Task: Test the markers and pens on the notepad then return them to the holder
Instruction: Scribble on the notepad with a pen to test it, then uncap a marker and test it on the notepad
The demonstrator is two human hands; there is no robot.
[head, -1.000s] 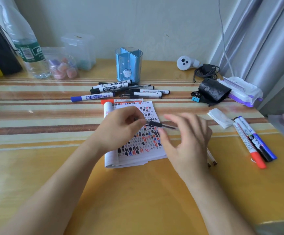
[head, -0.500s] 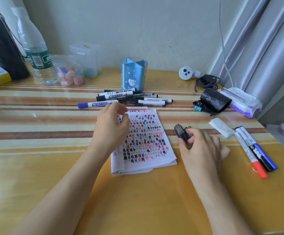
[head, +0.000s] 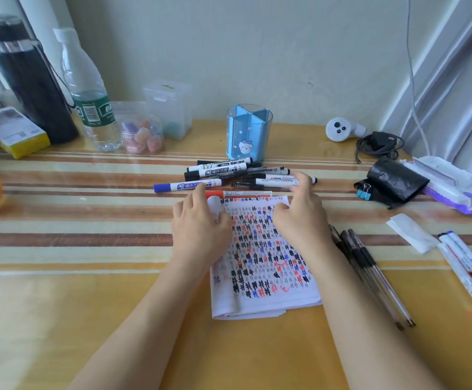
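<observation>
On the worktop (head: 88,305) the main change is at the right side of the notepad (head: 263,277). A second ago the left hand (head: 198,229) was holding a black pen over the page. Now this pen lies with the other pens (head: 367,257) on the worktop just beside the right edge of the notepad, and no hand touches them.

The notepad is in the same place, covered with black, blue and red marks. The holder (head: 248,133) stands behind it, near the wall, and I see nothing inside it. So the tested things are being put aside to the right, with three markers (head: 465,266) further out, and the return to the holder is not yet begun.

The right hand (head: 302,218) has moved from the pens up to the pile (head: 223,171) of untested markers between the notepad and the holder. Its fingers are bent over a white marker (head: 274,181) and touch it, but I cannot tell if the grip is already closed on it. The left hand has come back to the top left corner of the notepad and rests there, the grip loose and holding no pen, just beside a red marker (head: 246,194).

In my judgement the next test is about to start.
</observation>
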